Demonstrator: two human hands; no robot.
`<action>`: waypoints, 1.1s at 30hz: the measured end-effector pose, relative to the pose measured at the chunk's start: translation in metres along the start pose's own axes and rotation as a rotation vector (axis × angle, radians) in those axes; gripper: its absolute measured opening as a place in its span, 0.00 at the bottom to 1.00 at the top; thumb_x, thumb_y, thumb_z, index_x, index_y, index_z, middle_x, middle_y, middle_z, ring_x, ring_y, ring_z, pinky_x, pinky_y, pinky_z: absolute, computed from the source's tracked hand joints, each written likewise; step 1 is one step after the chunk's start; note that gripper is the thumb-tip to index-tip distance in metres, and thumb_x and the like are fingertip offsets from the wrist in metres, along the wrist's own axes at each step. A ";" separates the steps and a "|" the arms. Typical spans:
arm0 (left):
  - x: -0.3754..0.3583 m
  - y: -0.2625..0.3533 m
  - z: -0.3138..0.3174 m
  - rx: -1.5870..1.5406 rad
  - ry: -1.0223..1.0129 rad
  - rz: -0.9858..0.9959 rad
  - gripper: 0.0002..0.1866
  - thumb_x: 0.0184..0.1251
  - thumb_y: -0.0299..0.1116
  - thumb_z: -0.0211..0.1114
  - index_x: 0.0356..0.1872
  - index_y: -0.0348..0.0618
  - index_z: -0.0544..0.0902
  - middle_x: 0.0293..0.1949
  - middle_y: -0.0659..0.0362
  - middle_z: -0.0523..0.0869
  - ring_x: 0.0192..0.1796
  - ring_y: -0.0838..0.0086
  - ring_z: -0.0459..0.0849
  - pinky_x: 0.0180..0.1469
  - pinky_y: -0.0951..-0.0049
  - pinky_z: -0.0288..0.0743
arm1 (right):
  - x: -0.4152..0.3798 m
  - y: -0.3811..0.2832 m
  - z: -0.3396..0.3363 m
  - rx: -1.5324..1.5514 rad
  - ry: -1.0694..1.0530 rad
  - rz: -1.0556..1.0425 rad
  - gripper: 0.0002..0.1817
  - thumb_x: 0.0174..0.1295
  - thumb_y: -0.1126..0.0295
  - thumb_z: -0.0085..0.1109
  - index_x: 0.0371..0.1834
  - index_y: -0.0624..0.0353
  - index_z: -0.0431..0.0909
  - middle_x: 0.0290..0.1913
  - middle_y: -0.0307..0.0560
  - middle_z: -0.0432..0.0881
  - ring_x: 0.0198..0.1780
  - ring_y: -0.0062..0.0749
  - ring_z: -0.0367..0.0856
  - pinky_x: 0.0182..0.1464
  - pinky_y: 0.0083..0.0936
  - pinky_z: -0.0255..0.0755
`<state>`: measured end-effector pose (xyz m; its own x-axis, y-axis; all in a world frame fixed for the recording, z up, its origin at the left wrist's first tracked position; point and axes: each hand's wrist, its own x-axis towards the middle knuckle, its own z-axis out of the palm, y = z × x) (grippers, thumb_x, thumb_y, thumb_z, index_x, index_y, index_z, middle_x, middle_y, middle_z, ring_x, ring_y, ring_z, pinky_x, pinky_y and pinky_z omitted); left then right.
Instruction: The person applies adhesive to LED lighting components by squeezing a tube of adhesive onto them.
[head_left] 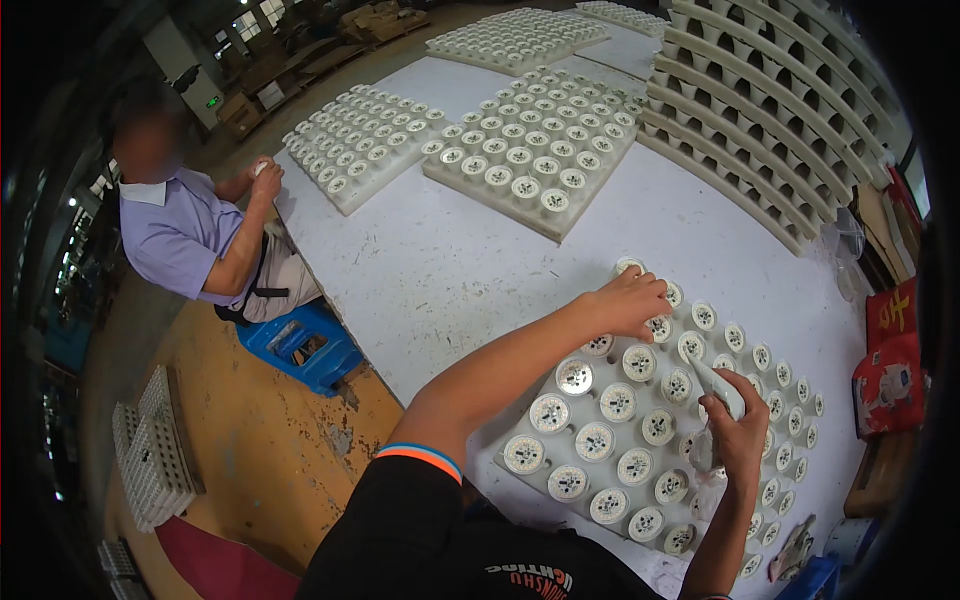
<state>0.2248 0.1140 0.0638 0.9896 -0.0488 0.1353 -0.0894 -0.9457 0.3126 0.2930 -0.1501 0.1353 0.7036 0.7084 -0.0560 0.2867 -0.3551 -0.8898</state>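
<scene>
A pale tray (515, 462) in front of me holds rows of round white LED bulbs (595, 441), whose open tops show small circuit boards. My left hand (632, 302) reaches over the tray's far left part, fingers curled down among the bulbs. Whatever lies between its fingertips is hidden. My right hand (738, 428) is closed around a white tapered bottle (722, 392), its narrow tip pointing up and left toward a bulb (691, 346) in the middle rows. Clear plastic (708, 492) shows below the right hand, partly hidden.
Two more filled trays (540, 135) (365, 140) stand farther back on the white table (440, 270). Empty moulded trays (760, 110) are stacked high at the back right. A person (195, 220) sits at the left edge on a blue stool (300, 345). A red bag (890, 380) lies right.
</scene>
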 end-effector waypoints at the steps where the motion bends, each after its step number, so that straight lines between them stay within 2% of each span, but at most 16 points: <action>1: 0.001 -0.001 0.000 -0.006 0.008 -0.003 0.30 0.48 0.40 0.77 0.56 0.50 0.81 0.51 0.57 0.79 0.58 0.62 0.74 0.65 0.59 0.59 | 0.001 0.000 0.001 -0.002 0.000 -0.015 0.19 0.52 0.77 0.66 0.50 0.63 0.82 0.38 0.40 0.84 0.35 0.20 0.77 0.40 0.21 0.73; 9: 0.007 -0.004 0.005 0.015 -0.077 -0.030 0.31 0.45 0.43 0.77 0.56 0.60 0.83 0.52 0.58 0.80 0.60 0.63 0.74 0.63 0.56 0.61 | 0.003 -0.002 0.005 0.003 -0.001 -0.076 0.20 0.52 0.77 0.66 0.51 0.63 0.82 0.39 0.41 0.84 0.36 0.20 0.78 0.39 0.20 0.74; 12: 0.010 -0.009 0.008 0.008 -0.120 -0.038 0.30 0.45 0.45 0.77 0.55 0.59 0.83 0.51 0.57 0.81 0.59 0.62 0.75 0.63 0.53 0.60 | 0.006 0.007 0.003 -0.040 0.018 -0.043 0.20 0.51 0.77 0.67 0.51 0.63 0.82 0.40 0.42 0.84 0.36 0.20 0.78 0.39 0.21 0.74; 14: 0.024 -0.018 -0.030 0.013 -0.179 -0.031 0.30 0.46 0.44 0.76 0.55 0.57 0.82 0.48 0.57 0.82 0.57 0.62 0.76 0.61 0.54 0.61 | 0.005 0.001 0.006 -0.093 0.061 0.002 0.20 0.51 0.76 0.67 0.51 0.64 0.82 0.40 0.42 0.85 0.37 0.21 0.78 0.42 0.21 0.74; 15: 0.015 -0.005 -0.008 -0.055 -0.253 -0.020 0.30 0.46 0.44 0.76 0.55 0.56 0.81 0.46 0.57 0.82 0.57 0.61 0.77 0.60 0.55 0.62 | 0.005 0.003 0.002 -0.064 0.024 0.080 0.20 0.51 0.75 0.67 0.50 0.64 0.82 0.41 0.43 0.85 0.38 0.22 0.78 0.45 0.22 0.74; 16: 0.013 -0.003 0.002 -0.063 -0.219 -0.025 0.29 0.47 0.44 0.76 0.55 0.55 0.81 0.46 0.57 0.82 0.57 0.61 0.77 0.60 0.55 0.62 | 0.001 0.010 -0.001 -0.071 0.023 0.087 0.21 0.51 0.74 0.67 0.51 0.64 0.82 0.42 0.44 0.85 0.40 0.23 0.79 0.47 0.23 0.74; 18: 0.013 -0.010 0.012 0.005 -0.098 -0.022 0.28 0.47 0.44 0.75 0.53 0.53 0.81 0.45 0.57 0.82 0.57 0.61 0.77 0.59 0.54 0.62 | 0.005 0.008 0.000 -0.146 0.053 -0.065 0.21 0.51 0.73 0.68 0.51 0.64 0.82 0.45 0.47 0.85 0.45 0.27 0.81 0.50 0.25 0.74; 19: 0.015 -0.009 0.013 0.021 -0.103 -0.032 0.29 0.47 0.44 0.76 0.54 0.51 0.81 0.45 0.57 0.82 0.57 0.62 0.77 0.60 0.54 0.61 | 0.006 0.009 -0.002 -0.195 0.067 -0.117 0.21 0.50 0.74 0.68 0.51 0.63 0.82 0.46 0.48 0.85 0.47 0.27 0.81 0.51 0.25 0.74; 21: 0.015 -0.009 0.005 0.058 -0.097 -0.049 0.30 0.46 0.44 0.76 0.54 0.50 0.80 0.46 0.57 0.82 0.57 0.62 0.77 0.61 0.55 0.60 | 0.010 0.017 -0.002 -0.047 0.041 -0.024 0.20 0.50 0.76 0.68 0.50 0.63 0.82 0.43 0.46 0.85 0.43 0.25 0.81 0.47 0.24 0.74; 24: 0.008 -0.006 0.005 0.030 -0.087 -0.055 0.31 0.46 0.44 0.77 0.55 0.49 0.80 0.46 0.56 0.82 0.57 0.62 0.77 0.64 0.55 0.58 | 0.003 -0.004 -0.001 -0.029 0.004 0.010 0.19 0.51 0.78 0.67 0.49 0.64 0.82 0.39 0.42 0.85 0.37 0.22 0.79 0.41 0.22 0.74; 27: 0.002 -0.008 0.009 0.000 -0.073 -0.043 0.31 0.46 0.44 0.76 0.54 0.48 0.79 0.45 0.56 0.82 0.56 0.62 0.78 0.66 0.55 0.56 | 0.002 -0.002 0.000 -0.014 0.011 -0.063 0.18 0.53 0.78 0.67 0.49 0.64 0.82 0.36 0.40 0.84 0.33 0.20 0.77 0.37 0.20 0.73; 33: 0.005 0.002 0.006 -0.008 -0.067 -0.114 0.32 0.47 0.45 0.76 0.55 0.45 0.79 0.45 0.54 0.82 0.55 0.61 0.78 0.67 0.54 0.57 | 0.014 -0.001 0.000 -0.024 0.005 -0.035 0.18 0.53 0.77 0.67 0.49 0.62 0.82 0.37 0.42 0.85 0.34 0.21 0.79 0.38 0.22 0.74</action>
<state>0.2299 0.1104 0.0598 0.9987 0.0374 0.0353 0.0237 -0.9439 0.3295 0.3022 -0.1401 0.1356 0.6961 0.7176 -0.0226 0.3269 -0.3448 -0.8799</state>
